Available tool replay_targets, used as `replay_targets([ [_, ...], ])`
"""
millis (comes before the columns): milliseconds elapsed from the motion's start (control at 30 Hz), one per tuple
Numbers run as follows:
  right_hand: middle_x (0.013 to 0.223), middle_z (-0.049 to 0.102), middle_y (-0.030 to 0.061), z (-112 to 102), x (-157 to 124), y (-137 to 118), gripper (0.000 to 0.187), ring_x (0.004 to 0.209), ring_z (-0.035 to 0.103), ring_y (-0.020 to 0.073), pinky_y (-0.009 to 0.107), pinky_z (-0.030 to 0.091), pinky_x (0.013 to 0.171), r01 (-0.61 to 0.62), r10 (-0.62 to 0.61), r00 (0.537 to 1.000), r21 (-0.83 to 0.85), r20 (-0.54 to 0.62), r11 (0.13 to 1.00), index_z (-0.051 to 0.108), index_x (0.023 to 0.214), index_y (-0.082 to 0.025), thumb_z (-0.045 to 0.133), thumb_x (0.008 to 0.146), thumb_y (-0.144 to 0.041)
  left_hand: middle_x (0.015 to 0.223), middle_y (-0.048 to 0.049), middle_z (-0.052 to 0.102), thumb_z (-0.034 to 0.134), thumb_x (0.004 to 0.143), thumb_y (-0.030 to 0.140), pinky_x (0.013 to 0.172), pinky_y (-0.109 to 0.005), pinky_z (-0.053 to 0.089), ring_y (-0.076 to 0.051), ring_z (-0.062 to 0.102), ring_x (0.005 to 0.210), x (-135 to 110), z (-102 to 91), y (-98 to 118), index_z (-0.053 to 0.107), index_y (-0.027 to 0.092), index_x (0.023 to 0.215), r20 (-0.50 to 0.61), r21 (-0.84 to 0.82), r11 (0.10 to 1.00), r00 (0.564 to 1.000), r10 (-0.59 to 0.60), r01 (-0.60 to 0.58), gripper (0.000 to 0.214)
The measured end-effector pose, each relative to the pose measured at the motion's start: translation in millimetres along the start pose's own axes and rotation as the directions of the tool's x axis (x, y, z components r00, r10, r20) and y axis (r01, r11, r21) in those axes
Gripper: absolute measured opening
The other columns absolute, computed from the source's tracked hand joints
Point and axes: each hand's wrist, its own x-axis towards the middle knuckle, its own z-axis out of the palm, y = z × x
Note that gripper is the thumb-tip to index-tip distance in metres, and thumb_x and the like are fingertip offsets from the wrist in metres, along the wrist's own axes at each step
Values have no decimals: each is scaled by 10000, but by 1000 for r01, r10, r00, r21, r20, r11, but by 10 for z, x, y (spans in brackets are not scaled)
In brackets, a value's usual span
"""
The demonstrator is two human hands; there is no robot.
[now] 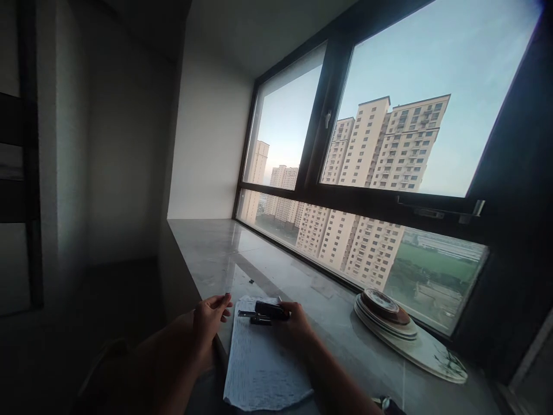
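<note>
My right hand is closed around the back end of a black stapler, which looks opened up. A thin metal strip and a short black part show at its front. The stapler is over the top part of a sheaf of written paper, its edges wavy. Left of the paper, my left hand is raised with thumb and fingertips pinched together. Whatever they hold, if anything, is too small to make out. Beyond the paper's top edge lies a tiny dark piece.
All this rests on a grey marble windowsill. Stacked plates or boards, topped by a round dial-like piece, stand at the right by the dark-framed window. A white wall bounds the sill's far end. The sill's left edge drops off.
</note>
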Motion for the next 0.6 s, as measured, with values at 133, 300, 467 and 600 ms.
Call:
replay_targets([
  [133,929,733,52,-127,35,6,409,904,653,291,327,495,701,33,-32,999,75,-17,997,777,985,-197,851,653,-425,693,-52,729,673,787,620,391,-216,357,-118,532,443,-50,112,157,752,124,853,239,245,957,966,93,-153,506],
  [300,1249,656,103,-368,143,-432,428,999,650,235,357,533,841,208,-230,973,369,15,906,690,1245,-255,691,885,-487,633,-29,719,629,816,585,443,-226,343,-99,475,405,-145,471,510,751,139,747,448,404,875,892,66,-268,467],
  [467,1010,701,86,-405,186,-592,304,893,672,216,342,558,812,205,-286,954,510,85,835,785,964,-205,754,848,-484,577,-13,676,638,801,579,467,-220,358,-116,523,445,-221,842,619,734,139,688,532,436,823,842,91,-365,465],
  [600,1019,707,88,-445,187,-463,292,909,675,224,351,561,812,211,-285,957,531,61,821,791,913,-208,754,847,-490,613,-21,692,604,830,554,452,-224,350,-114,511,434,-178,1004,564,726,136,725,603,417,832,797,48,-366,448],
])
